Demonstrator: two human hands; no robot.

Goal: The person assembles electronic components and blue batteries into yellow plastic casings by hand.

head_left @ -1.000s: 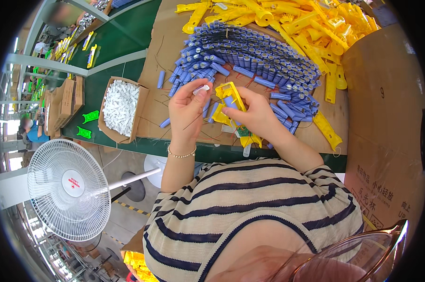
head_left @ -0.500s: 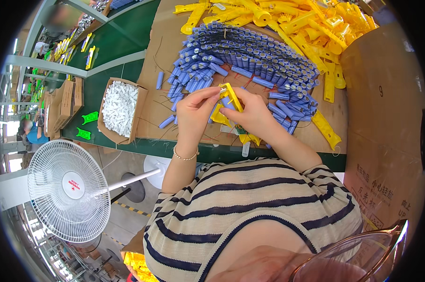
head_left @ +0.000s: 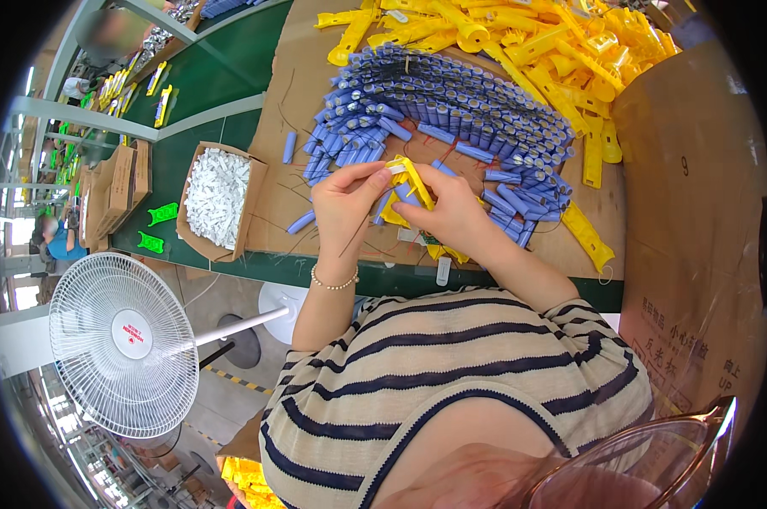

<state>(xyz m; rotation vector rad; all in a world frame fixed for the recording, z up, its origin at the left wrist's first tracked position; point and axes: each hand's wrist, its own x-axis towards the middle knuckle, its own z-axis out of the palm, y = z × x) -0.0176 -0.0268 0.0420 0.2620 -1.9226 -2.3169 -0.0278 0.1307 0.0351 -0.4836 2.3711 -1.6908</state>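
The left hand (head_left: pixel 346 200) had its fingers pinched on a small white piece (head_left: pixel 397 170) at the end of the yellow housing (head_left: pixel 420 184), which the right hand (head_left: pixel 453 209) gripped in its fingers above the tabletop (head_left: pixel 375 276), so a skewed push risked the piece slipping.

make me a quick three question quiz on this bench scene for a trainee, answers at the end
1. Multiple choice: what does the right hand hold? A) a screwdriver B) a yellow casing C) a roll of tape
2. True or false: the left hand pinches a small white piece at the yellow casing.
3. Count: how many bright green parts lie beside the open carton of white pieces?

Key: 1. B. 2. True. 3. Two.
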